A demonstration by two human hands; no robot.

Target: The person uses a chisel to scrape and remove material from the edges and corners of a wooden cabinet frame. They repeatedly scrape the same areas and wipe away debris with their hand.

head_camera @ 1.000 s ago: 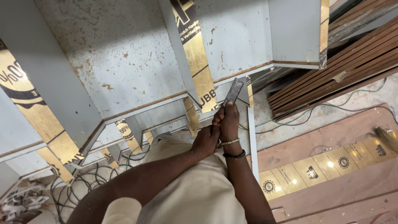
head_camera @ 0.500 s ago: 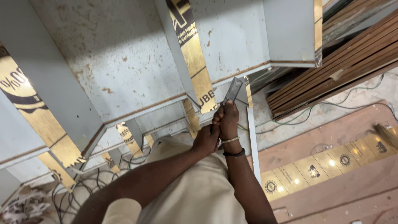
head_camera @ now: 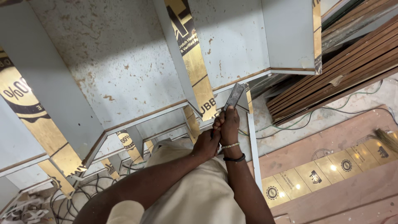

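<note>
Both my hands grip the lower end of a flat grey metal tool [head_camera: 234, 96] that points up and away from me. My right hand [head_camera: 230, 124], with a bead bracelet and a black band at the wrist, wraps the handle just below the blade. My left hand [head_camera: 206, 144] closes on it from the left, right against the right hand. The blade's tip rests at the front edge of a grey laminate cabinet shelf [head_camera: 232, 49], beside an upright divider [head_camera: 195, 70] covered in gold and black protective film. The handle itself is hidden inside my fists.
The grey cabinet [head_camera: 116, 70] has several dividers with gold film strips. Stacked wooden boards [head_camera: 336, 79] lie at the right, thin cables [head_camera: 344, 108] run over the floor, a tangle of black wire [head_camera: 66, 199] sits at lower left. Brown film-covered sheets [head_camera: 331, 166] and a broom [head_camera: 385, 139] lie at right.
My hands and the tool hold almost the same spot at the shelf edge. The view has shifted very slightly.
</note>
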